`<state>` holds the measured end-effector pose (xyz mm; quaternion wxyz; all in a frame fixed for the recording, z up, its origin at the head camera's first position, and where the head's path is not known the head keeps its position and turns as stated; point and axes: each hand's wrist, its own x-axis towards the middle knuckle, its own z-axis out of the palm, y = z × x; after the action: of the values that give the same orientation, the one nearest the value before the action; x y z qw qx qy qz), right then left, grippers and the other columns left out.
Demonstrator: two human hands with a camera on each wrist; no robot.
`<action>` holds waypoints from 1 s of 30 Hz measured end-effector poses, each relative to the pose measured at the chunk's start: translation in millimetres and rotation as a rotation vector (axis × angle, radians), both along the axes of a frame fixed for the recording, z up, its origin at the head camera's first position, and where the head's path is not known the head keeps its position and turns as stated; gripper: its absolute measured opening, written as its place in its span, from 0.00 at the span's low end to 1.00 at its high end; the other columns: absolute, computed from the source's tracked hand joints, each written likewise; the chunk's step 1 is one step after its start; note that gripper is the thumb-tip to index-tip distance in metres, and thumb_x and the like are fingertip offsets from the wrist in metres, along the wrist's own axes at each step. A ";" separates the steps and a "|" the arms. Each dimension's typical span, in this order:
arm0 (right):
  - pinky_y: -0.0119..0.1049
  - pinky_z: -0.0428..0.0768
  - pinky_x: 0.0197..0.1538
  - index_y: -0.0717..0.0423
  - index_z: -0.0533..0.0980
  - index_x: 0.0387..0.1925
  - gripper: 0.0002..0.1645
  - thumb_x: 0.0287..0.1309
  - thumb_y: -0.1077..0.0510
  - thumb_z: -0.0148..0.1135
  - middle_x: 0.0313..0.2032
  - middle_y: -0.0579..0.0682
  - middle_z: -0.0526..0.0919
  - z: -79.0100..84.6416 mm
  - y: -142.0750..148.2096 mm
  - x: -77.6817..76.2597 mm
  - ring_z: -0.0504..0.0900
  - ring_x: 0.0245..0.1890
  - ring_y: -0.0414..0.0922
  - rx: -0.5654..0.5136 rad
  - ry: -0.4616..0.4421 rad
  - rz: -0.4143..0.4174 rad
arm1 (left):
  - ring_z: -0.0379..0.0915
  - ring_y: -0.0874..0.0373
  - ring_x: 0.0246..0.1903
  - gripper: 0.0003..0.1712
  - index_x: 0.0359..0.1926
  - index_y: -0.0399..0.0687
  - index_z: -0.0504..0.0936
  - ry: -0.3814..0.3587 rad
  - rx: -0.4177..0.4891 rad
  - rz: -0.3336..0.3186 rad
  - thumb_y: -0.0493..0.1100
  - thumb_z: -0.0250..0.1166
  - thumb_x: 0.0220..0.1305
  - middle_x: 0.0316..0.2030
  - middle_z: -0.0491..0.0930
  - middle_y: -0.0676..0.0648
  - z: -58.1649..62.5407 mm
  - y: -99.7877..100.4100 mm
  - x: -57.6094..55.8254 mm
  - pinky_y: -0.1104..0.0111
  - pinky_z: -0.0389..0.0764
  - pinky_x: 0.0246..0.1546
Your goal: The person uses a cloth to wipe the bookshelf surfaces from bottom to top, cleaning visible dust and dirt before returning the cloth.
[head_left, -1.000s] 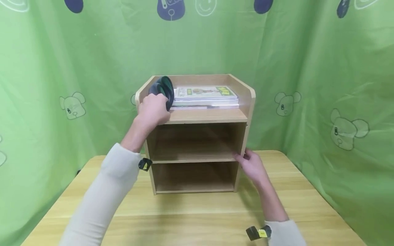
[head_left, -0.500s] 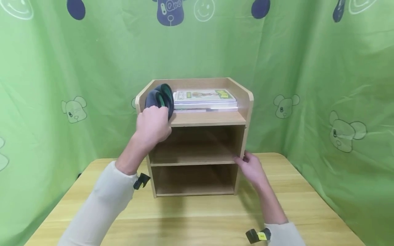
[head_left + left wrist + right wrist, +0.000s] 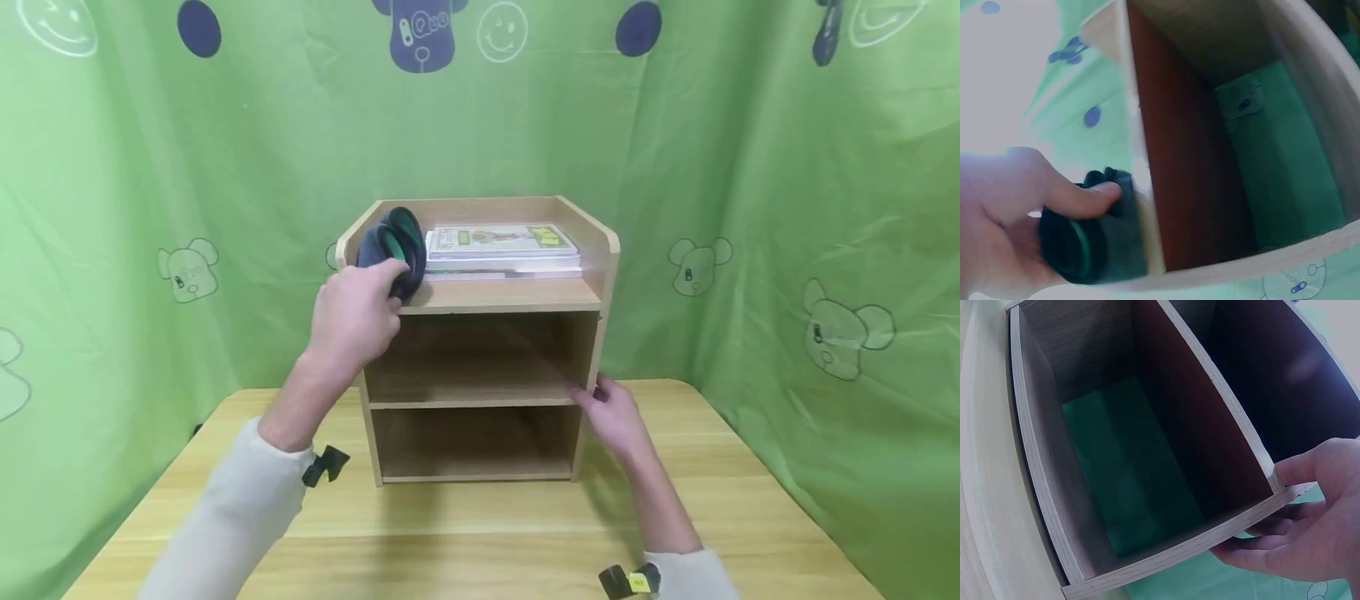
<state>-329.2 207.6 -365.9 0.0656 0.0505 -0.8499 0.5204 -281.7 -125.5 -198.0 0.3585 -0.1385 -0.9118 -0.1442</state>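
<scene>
A small wooden shelf unit [image 3: 480,403] stands on the table. On its top board, at the left end, sits a dark blue-grey rolled item with green lining [image 3: 405,242]. My left hand [image 3: 354,312] holds this roll at its near side; in the left wrist view the thumb [image 3: 1100,200] lies over the dark roll [image 3: 1116,244], the fingers partly hidden behind it. With my right hand [image 3: 613,417] I grip the shelf's right side panel at middle-board height. The right wrist view shows the thumb at the front edge and the fingers [image 3: 1254,550] around the panel's outer side.
A stack of books [image 3: 502,250] lies flat on the top board, right of the roll, between raised side and back walls. Two open compartments are below. The wooden table [image 3: 495,542] extends in front, and a green patterned curtain [image 3: 787,208] surrounds it.
My left hand has shifted slightly down and toward me beside the dark roll, its wrist lower and further left. The head view has tilted up a little. My right hand keeps its grip.
</scene>
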 end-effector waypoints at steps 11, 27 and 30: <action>0.61 0.64 0.72 0.69 0.57 0.74 0.39 0.74 0.49 0.53 0.71 0.72 0.64 0.4 -0.4 0.9 0.65 0.71 0.68 0.016 -0.002 -0.003 | 0.86 0.41 0.48 0.20 0.55 0.41 0.84 0.404 0.523 -0.133 0.32 0.66 0.61 0.50 0.87 0.38 30.3 -34.5 -1.0 0.54 0.86 0.48; 0.61 0.66 0.71 0.70 0.60 0.73 0.37 0.74 0.51 0.52 0.69 0.73 0.67 0.3 -0.4 -1.9 0.67 0.70 0.68 0.025 0.010 -0.015 | 0.66 0.34 0.57 0.41 0.79 0.68 0.44 -0.161 0.119 0.196 0.55 0.55 0.74 0.61 0.63 0.28 37.5 -14.8 -23.1 0.40 0.78 0.52; 0.61 0.67 0.71 0.70 0.59 0.73 0.37 0.73 0.51 0.52 0.69 0.73 0.67 1.1 -1.3 -2.0 0.67 0.70 0.68 0.027 0.008 -0.013 | 0.67 0.32 0.57 0.39 0.79 0.61 0.54 -0.161 0.041 0.258 0.66 0.50 0.74 0.61 0.66 0.27 40.4 -14.7 -32.8 0.41 0.76 0.53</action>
<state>-331.2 206.3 -364.8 0.0717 0.0480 -0.8569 0.5082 -314.5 -140.2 -157.6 0.3024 -0.0009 -0.9448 -0.1261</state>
